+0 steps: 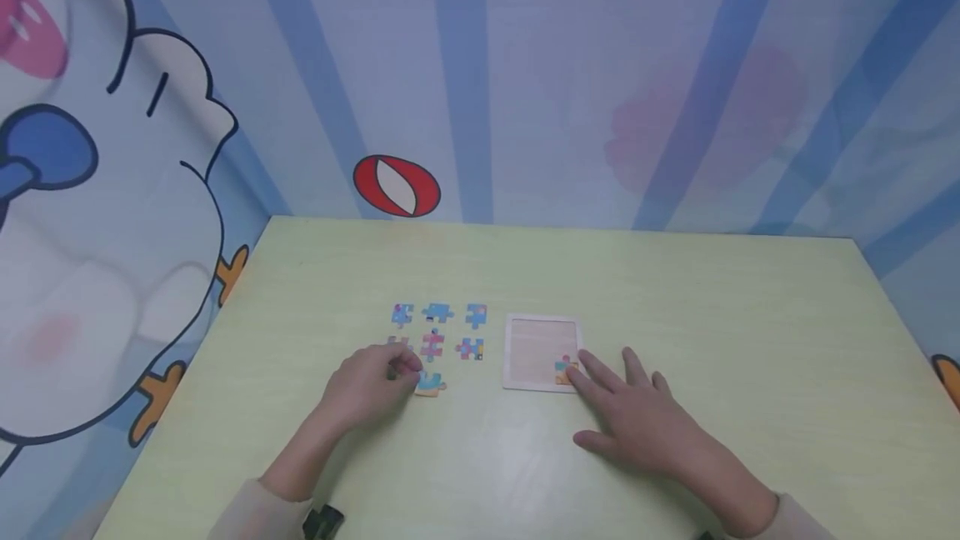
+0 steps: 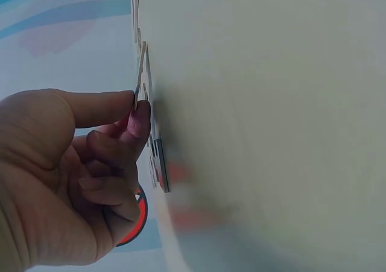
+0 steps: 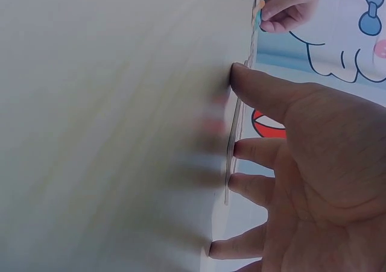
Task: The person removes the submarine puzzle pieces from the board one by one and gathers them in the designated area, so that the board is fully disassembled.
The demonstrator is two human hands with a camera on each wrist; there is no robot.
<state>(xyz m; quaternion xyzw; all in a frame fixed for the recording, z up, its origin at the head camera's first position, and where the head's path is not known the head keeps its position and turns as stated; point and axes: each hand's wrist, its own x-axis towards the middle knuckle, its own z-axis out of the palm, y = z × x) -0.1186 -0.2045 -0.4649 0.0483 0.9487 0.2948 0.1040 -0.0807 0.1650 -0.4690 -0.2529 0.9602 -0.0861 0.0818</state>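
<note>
My left hand pinches a jigsaw piece, blue with a sandy lower edge, between thumb and forefinger. In the left wrist view that piece is seen edge-on, tilted up from the table. My right hand has its fingers spread, with fingertips at the right rim of a square puzzle tray. A single piece lies in the tray's lower right corner, one fingertip at its edge. In the right wrist view the thumb and fingertips reach down to the table and the tray's edge.
Several loose jigsaw pieces lie in rows left of the tray, such as a blue one and a pink one. One piece is partly hidden behind the left hand. A cartoon-printed backdrop rises behind the pale table.
</note>
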